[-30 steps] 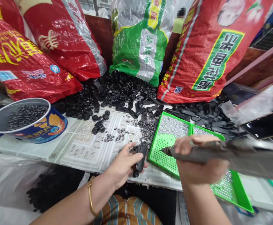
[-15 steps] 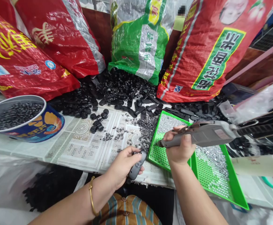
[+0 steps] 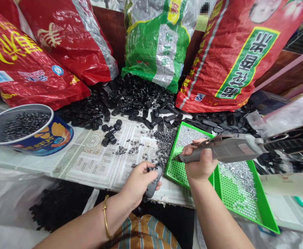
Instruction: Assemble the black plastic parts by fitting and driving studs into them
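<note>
Between the thumb and fingers of my left hand [image 3: 140, 181] is a dark grey, elongated plastic part [image 3: 154, 180] with round details on its face. It is held near the table's front edge. My right hand [image 3: 202, 160] is wrapped round a grey electric screwdriver [image 3: 226, 149], which lies almost level. Its tip hangs over the left compartment of a green perforated tray [image 3: 213, 180]. Small silvery screws [image 3: 241, 180] lie in both compartments of the tray. Beside the tray's left wall is a spread of tiny dark metal pieces [image 3: 164, 145].
A blue tub [image 3: 60, 133] of small dark pieces stands at the left. Black plastic parts [image 3: 141, 95] are heaped along the back, below a green sack [image 3: 153, 52] and red sacks [image 3: 226, 58]. Black round parts [image 3: 111, 133] lie mid-table. A person [image 3: 203, 19] is in the background.
The view has shifted slightly. My left hand keeps its grip on the plastic part, which looks a little more upright. My right hand and the screwdriver stay over the tray.
</note>
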A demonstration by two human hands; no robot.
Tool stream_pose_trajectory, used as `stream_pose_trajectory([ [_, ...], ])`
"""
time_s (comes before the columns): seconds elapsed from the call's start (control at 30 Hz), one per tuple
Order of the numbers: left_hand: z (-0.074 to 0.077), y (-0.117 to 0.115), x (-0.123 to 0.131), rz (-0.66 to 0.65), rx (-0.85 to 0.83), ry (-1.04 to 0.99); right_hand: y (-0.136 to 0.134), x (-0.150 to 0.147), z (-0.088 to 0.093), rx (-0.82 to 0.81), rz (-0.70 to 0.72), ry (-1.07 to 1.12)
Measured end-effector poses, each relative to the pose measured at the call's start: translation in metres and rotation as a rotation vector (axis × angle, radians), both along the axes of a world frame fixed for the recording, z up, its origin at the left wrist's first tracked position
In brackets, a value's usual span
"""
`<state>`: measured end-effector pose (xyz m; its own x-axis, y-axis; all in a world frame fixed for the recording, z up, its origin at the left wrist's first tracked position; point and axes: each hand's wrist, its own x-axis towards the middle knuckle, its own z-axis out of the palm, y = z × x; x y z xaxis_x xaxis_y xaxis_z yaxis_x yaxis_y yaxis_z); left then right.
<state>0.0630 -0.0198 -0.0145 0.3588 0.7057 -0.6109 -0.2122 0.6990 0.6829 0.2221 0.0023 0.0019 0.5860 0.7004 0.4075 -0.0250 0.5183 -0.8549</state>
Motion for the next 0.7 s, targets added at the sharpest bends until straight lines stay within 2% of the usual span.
stream_pose_trajectory([
  [0.1,0.001,-0.001,0.002,0.031,0.003,0.018,0.000,0.001,0.004,-0.013,-0.001,0.012],
  [0.23,0.002,-0.001,0.004,0.046,0.018,0.062,-0.006,0.001,0.022,0.049,-0.012,0.061],
  [0.33,0.000,-0.001,0.005,0.039,0.024,0.071,-0.015,-0.009,0.039,0.072,0.084,0.088],
  [0.43,-0.002,-0.001,0.005,0.037,0.027,0.065,-0.022,-0.023,0.049,0.058,0.170,0.110],
  [0.7,-0.001,-0.001,0.007,0.055,0.012,0.043,-0.020,-0.041,0.043,0.040,0.224,0.104],
])
